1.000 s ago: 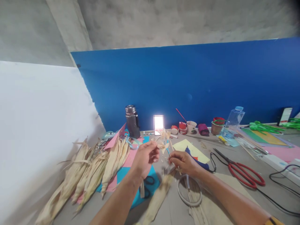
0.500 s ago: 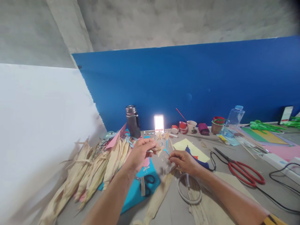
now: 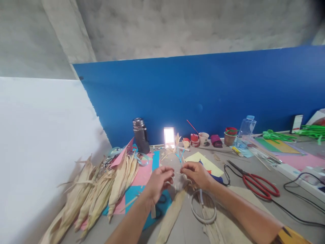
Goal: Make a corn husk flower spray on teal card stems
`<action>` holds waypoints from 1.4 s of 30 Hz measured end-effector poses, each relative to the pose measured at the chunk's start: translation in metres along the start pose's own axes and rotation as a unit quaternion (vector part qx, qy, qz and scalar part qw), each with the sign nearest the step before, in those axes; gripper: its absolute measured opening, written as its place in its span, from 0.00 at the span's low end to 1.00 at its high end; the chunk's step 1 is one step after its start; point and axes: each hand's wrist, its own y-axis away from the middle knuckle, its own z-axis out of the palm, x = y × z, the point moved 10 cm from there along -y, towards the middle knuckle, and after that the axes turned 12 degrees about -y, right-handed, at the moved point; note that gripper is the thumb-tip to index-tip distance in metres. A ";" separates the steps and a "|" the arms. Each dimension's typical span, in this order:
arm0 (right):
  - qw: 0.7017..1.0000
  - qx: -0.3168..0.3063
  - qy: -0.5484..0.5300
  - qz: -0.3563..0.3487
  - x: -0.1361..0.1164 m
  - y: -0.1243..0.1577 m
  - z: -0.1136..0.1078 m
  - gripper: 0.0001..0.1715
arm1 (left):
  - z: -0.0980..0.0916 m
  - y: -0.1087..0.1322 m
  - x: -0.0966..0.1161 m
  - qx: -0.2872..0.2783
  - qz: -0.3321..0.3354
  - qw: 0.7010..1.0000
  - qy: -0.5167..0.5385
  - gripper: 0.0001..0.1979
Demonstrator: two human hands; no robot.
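Observation:
My right hand [image 3: 196, 173] pinches the lower end of a craft flower stem [image 3: 180, 158]. The stem forks into blue-wrapped branches tipped with pale husk petals [image 3: 178, 139]. Close by on the left, my left hand [image 3: 160, 181] is apart from the stem, its fingers loosely bent and nothing visible between them. Below that hand, black-handled scissors [image 3: 165, 200] lie partly hidden on blue and pink sheets. A grey ring [image 3: 192, 210] and a strip of dried corn husk [image 3: 172, 213] rest on the table under my right wrist.
Dried corn husks [image 3: 93, 195] are piled at left beside a dark thermos [image 3: 140, 137]. Large red-handled scissors [image 3: 259, 184], a blue glue gun [image 3: 215, 178] with a black cord, and a white power strip [image 3: 302, 178] lie at right. A plastic bottle [image 3: 245, 134] stands behind.
My left hand has come away from the husk petals and moved down, its fingers loosening. My right hand still pinches the stem. The view has shifted slightly.

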 end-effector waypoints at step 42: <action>0.981 0.034 0.175 -0.076 -0.001 -0.020 0.003 0.12 | -0.116 -0.066 0.146 0.423 0.343 0.810 -0.218 0.08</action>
